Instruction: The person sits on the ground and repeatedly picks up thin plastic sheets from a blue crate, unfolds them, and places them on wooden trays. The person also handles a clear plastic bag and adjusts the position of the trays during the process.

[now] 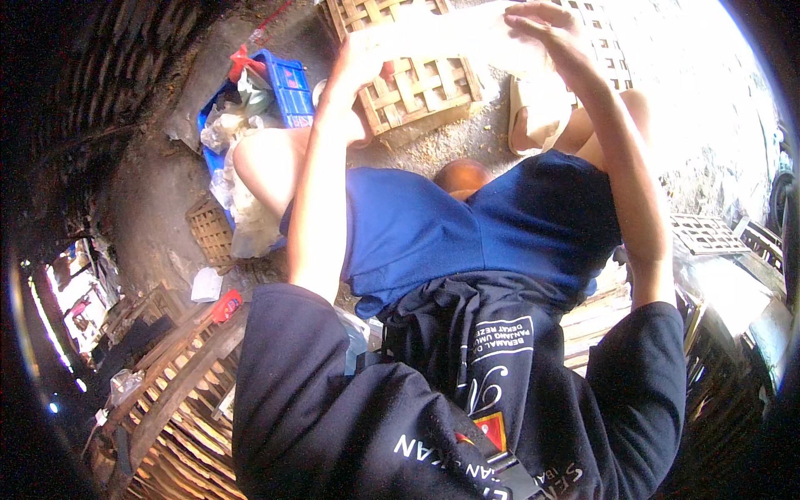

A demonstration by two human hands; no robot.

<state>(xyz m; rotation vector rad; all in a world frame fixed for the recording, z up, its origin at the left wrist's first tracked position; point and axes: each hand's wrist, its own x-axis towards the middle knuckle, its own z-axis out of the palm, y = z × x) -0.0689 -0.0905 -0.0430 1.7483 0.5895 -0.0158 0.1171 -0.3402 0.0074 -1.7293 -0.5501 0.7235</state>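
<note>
Both my arms reach toward the top edge, where glare washes out much of the detail. A pale, sheet-like thing (pixel 467 37) spans the gap between my hands; its material is too bright to make out. My left hand (pixel 364 60) grips its left end, the fingers largely lost in the light. At the other end, my right hand (pixel 550 32) has its fingers bent over the sheet's edge. Below the sheet, a woven bamboo basket (pixel 421 93) with an open lattice lies just beyond my knees, partly covered by it.
A blue plastic crate (pixel 289 90) full of plastic bags stands by my left knee, near a small woven basket (pixel 210 232). Another lattice basket (pixel 615 46) is at the far right. A brown round object (pixel 463 177) shows between my legs. A red packet (pixel 227 306) lies on slatted wood.
</note>
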